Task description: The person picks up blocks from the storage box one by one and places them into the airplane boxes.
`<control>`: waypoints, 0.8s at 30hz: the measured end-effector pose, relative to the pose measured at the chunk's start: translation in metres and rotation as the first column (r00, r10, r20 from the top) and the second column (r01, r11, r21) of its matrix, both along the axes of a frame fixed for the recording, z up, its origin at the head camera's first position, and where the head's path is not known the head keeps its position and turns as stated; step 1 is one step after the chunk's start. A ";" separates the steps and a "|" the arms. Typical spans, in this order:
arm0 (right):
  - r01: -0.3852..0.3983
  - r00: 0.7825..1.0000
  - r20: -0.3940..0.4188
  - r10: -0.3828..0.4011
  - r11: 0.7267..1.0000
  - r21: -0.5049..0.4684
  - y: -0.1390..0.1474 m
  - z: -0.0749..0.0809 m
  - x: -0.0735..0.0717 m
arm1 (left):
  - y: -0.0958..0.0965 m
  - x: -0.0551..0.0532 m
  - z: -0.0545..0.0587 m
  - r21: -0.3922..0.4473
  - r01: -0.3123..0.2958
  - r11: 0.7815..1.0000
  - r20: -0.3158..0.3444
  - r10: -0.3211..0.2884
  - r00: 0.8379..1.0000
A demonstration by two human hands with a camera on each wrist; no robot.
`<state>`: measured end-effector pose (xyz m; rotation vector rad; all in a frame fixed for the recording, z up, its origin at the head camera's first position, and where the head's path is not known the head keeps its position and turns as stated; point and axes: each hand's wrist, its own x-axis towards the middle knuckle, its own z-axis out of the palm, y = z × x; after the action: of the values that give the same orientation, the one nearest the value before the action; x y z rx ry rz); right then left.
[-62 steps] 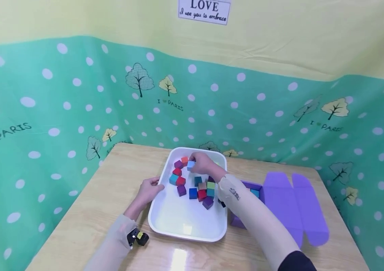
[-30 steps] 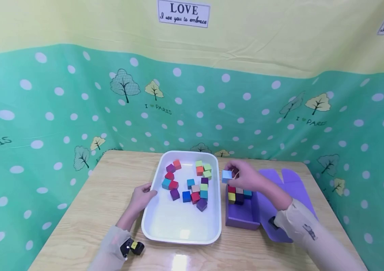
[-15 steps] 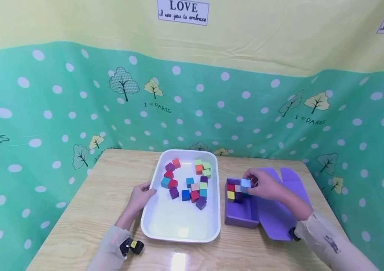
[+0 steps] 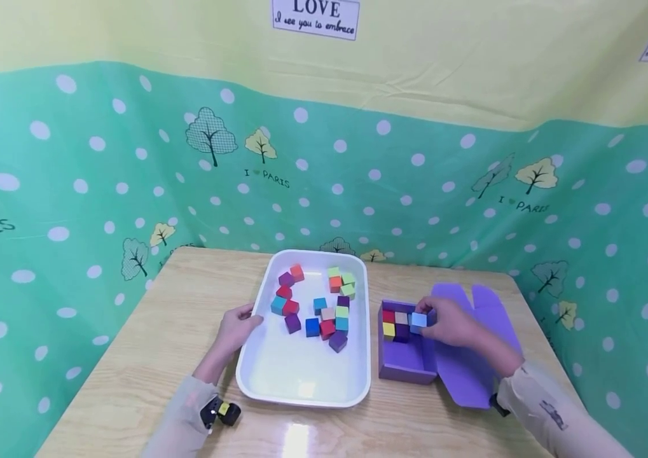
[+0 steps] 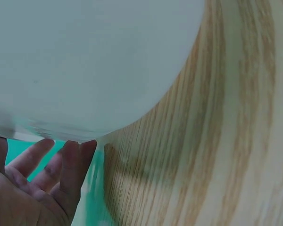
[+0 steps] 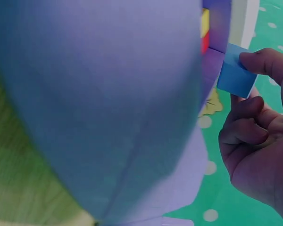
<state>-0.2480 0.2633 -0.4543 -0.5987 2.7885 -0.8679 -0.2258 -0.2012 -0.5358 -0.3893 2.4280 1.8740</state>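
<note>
My right hand (image 4: 448, 323) pinches a light blue cube (image 4: 418, 320) between thumb and fingers, over the back right of an open purple box (image 4: 407, 375). In the right wrist view the thumb lies on one face of the cube (image 6: 237, 70). Red, pink, yellow and dark purple cubes (image 4: 401, 333) sit in the back of that box. My left hand (image 4: 236, 329) holds the left rim of a white tray (image 4: 278, 381), thumb over the edge. In the left wrist view its fingertips meet the tray's outer side (image 5: 99, 80). Several coloured cubes (image 4: 327, 313) lie scattered in the tray.
The box's purple lid (image 4: 467, 375) lies folded open to the right, under my right forearm. Tray and box stand side by side on a wooden table (image 4: 146, 343). A patterned green and yellow cloth (image 4: 324, 159) hangs behind the table and along its sides.
My right hand has carried the light blue cube out of the tray, rightward to the purple box, and lowered it into the back right corner area. My left hand stays at the tray rim.
</note>
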 end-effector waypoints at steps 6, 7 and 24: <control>0.026 1.000 0.005 -0.026 0.999 0.040 0.001 -0.016 0.001 | -0.001 -0.001 0.000 0.009 0.001 1.000 -0.004 -0.001 1.000; 0.032 0.999 0.007 -0.032 0.998 0.047 0.000 -0.018 0.002 | -0.001 0.000 0.000 0.006 -0.001 1.000 -0.003 0.001 1.000; 0.078 0.995 -0.078 -0.064 0.978 0.192 -0.004 -0.035 0.002 | -0.001 0.000 -0.001 0.033 -0.008 0.999 -0.005 0.008 1.000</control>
<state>-0.2464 0.2597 -0.4890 -0.5096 2.9292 -0.5848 -0.2256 -0.2024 -0.5373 -0.3931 2.3992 1.9172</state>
